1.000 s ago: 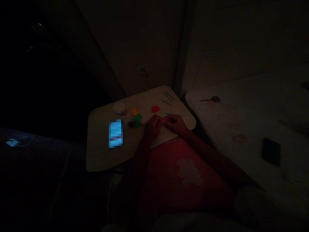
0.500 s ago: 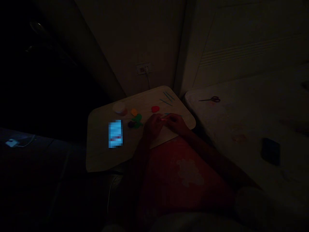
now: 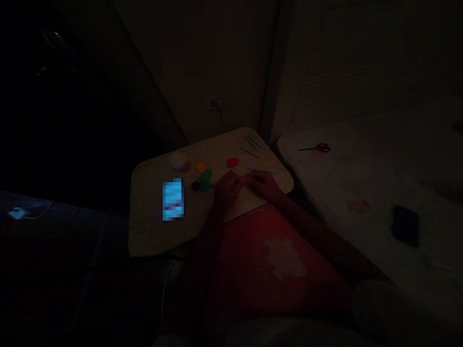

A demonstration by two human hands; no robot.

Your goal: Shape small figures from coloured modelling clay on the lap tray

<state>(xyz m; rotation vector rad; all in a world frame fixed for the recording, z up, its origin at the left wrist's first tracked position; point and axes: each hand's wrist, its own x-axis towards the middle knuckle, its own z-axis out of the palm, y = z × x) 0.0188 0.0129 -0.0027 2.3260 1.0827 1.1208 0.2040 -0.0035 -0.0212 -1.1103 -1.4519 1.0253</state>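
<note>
In dim light, my left hand [image 3: 227, 189] and my right hand [image 3: 265, 184] meet over the front of a small wooden table [image 3: 152, 236]. Their fingertips pinch a small reddish piece of modelling clay [image 3: 245, 180] between them; its exact shape is partly hidden. Just beyond the hands lies a red clay lump [image 3: 233, 162]. A thin blue-green stick [image 3: 261, 170] rests behind my right hand. Left of my left hand are green clay [image 3: 206, 177], a dark purple lump [image 3: 197, 185] and an orange lump [image 3: 200, 167].
A lit phone [image 3: 172, 200], its screen blurred, lies on the table's left side, with a pale tub [image 3: 178, 160] behind it. Several thin sticks [image 3: 253, 143] are at the back right. Scissors [image 3: 320, 148] and a dark flat object [image 3: 405, 226] lie on the pale surface at right.
Both hands stay nearly in place, fingertips shifting slightly around the reddish clay piece. The scene looks a little darker; the objects on the table have not moved.
</note>
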